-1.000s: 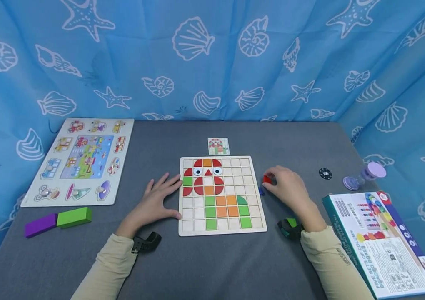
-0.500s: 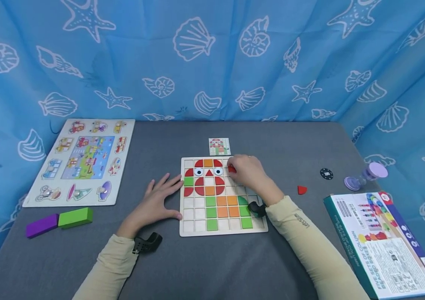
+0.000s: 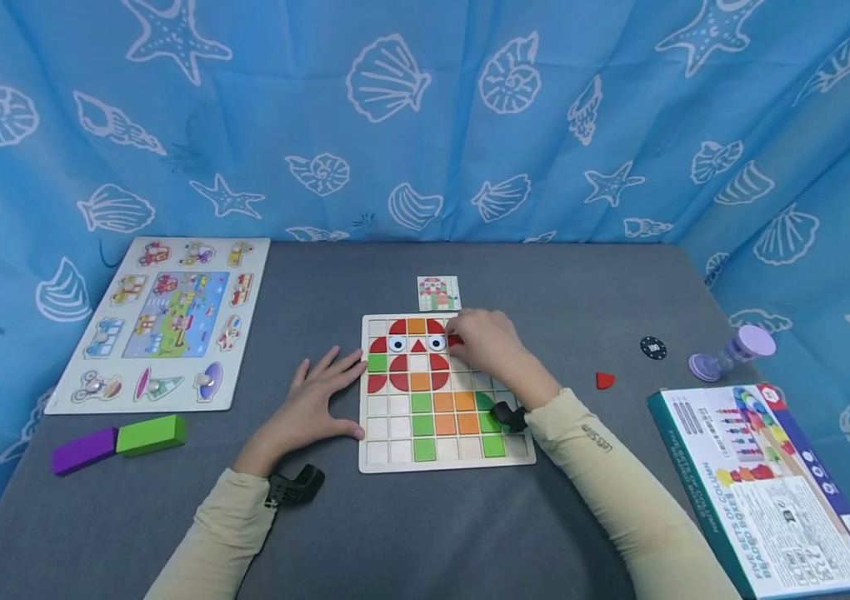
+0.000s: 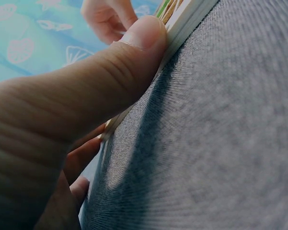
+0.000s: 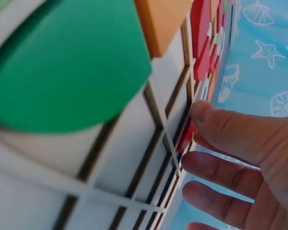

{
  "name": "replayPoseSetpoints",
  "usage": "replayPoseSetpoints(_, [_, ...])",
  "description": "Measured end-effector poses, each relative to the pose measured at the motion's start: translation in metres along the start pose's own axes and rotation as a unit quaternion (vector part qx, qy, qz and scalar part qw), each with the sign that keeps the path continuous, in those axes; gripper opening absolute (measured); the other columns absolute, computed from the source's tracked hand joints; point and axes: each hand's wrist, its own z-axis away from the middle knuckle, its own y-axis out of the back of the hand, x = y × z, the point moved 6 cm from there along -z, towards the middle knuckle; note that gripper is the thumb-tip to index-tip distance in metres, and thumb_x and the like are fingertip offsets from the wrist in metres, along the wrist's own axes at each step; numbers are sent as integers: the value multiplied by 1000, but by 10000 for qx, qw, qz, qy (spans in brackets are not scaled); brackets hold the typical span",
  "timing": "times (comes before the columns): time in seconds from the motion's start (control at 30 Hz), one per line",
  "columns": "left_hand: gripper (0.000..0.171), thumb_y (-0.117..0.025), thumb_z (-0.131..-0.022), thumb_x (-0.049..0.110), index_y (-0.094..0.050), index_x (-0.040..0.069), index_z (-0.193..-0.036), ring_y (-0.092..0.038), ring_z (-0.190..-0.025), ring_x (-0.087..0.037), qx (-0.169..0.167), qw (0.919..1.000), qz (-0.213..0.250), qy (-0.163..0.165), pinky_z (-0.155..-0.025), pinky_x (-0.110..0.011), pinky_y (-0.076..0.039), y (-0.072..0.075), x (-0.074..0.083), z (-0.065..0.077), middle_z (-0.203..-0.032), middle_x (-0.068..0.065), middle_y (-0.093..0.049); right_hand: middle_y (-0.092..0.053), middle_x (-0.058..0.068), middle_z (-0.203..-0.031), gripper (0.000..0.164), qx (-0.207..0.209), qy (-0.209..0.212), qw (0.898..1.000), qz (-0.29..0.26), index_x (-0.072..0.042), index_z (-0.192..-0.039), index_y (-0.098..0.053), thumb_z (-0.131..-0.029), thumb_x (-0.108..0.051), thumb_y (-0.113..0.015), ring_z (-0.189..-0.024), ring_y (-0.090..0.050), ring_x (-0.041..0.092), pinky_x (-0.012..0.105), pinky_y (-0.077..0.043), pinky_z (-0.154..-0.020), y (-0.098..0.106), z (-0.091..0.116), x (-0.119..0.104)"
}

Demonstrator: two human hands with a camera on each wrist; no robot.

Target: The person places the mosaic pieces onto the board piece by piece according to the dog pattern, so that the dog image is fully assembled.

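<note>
A wooden grid board [image 3: 377,452] lies mid-table, partly filled with red, green and orange tiles and two eye tiles [image 3: 436,342]. My left hand [image 3: 303,414] has its fingers spread, its thumb and fingertips at the board's left edge. Over the board's upper right, my right hand [image 3: 494,346] pinches a small red tile [image 3: 455,341] between thumb and fingers, just right of the right-hand eye tile. In the right wrist view that red tile [image 5: 186,136] is down close to the grid, largely behind the thumb. A dark green curved tile [image 5: 72,72] fills the foreground there.
A small pattern card [image 3: 438,293] lies behind the board. Another red tile [image 3: 604,381] sits to the right, before a black chip [image 3: 653,347], a lilac-topped timer [image 3: 732,352] and a toy box [image 3: 777,492]. Leftward are a knob puzzle [image 3: 170,325], purple block [image 3: 84,451] and green block [image 3: 151,435].
My right hand has moved left from beside the board to its upper right, carrying the red tile. A second red tile now shows on the table. The left hand has stayed in place.
</note>
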Motion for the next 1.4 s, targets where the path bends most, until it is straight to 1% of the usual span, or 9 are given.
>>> replayPoseSetpoints(0.17, [99,-73,-57,56,-32,18,-139,-7,-136,-28,-56,10000,-13,9,-102,-56,3,-2,0,-1,-147,2,-23,-62,3,-93,29,265,-283,9989,-281,-13,-105,-66,-78,-23,-67,-80,-57,18,37,-42,-66,10,18,20])
replayPoseSetpoints(0.33, [98,-72,-58,56,-32,20,-139,-5,-136,-26,-67,10000,-28,64,-102,-55,4,-2,-2,0,-147,4,-22,-61,6,-89,32,558,-591,9955,-487,-11,-107,-65,-77,-21,-69,-73,-55,18,35,-43,-61,18,51,53])
replayPoseSetpoints(0.53, [98,-73,-58,56,-32,19,-139,-6,-136,-26,-16,10000,-4,80,-102,-55,3,-1,-4,1,-146,3,-23,-60,8,-91,33,480,-806,9939,-578,-9,-108,-64,-77,-19,-69,-81,-56,22,39,-44,-65,14,91,88])
replayPoseSetpoints(0.7, [98,-72,-59,57,-31,21,-140,-5,-137,-25,-61,9999,-20,102,-103,-55,4,-2,-4,1,-147,5,-22,-60,9,-91,32,401,-981,9924,-624,-7,-104,-64,-75,-18,-70,-82,-56,24,43,-43,-68,11,126,107])
replayPoseSetpoints(0.87, [98,-71,-58,58,-31,21,-140,-4,-137,-25,-98,9999,6,101,-102,-55,4,-2,-4,0,-147,4,-22,-59,8,-93,29,40,-870,9887,-1223,-7,-98,-65,-72,-18,-72,-79,-53,21,39,-42,-68,3,161,108])
replayPoseSetpoints(1.0, [98,-71,-58,58,-31,21,-140,-4,-137,-25,-98,9999,20,103,-103,-55,4,-2,-4,0,-147,5,-22,-56,4,-91,31,-335,-781,9864,-1406,-9,-97,-64,-69,-18,-74,-75,-49,15,33,-40,-63,-5,178,104])
replayPoseSetpoints(1.17, [98,-70,-58,59,-30,21,-140,-4,-137,-25,-111,9999,-49,107,-102,-55,4,-2,-5,0,-147,5,-21,-52,2,-91,31,-503,-679,9878,-1311,-12,-92,-61,-66,-15,-76,-78,-49,17,37,-42,-67,-9,183,99])
replayPoseSetpoints(1.27, [99,-70,-58,59,-30,21,-140,-4,-137,-25,-122,9999,-66,95,-102,-55,4,-2,-4,0,-147,5,-21,-51,1,-91,28,-481,-664,9895,-1189,-14,-87,-59,-66,-15,-77,-79,-49,17,40,-42,-68,-10,183,96])
replayPoseSetpoints(1.4, [98,-71,-58,58,-31,21,-140,-4,-137,-25,-115,9999,-61,89,-102,-56,4,-2,-4,-1,-147,5,-21,-51,0,-87,23,-292,-720,9900,-1179,-13,-85,-58,-69,-13,-73,-73,-46,15,36,-40,-64,-9,178,93])
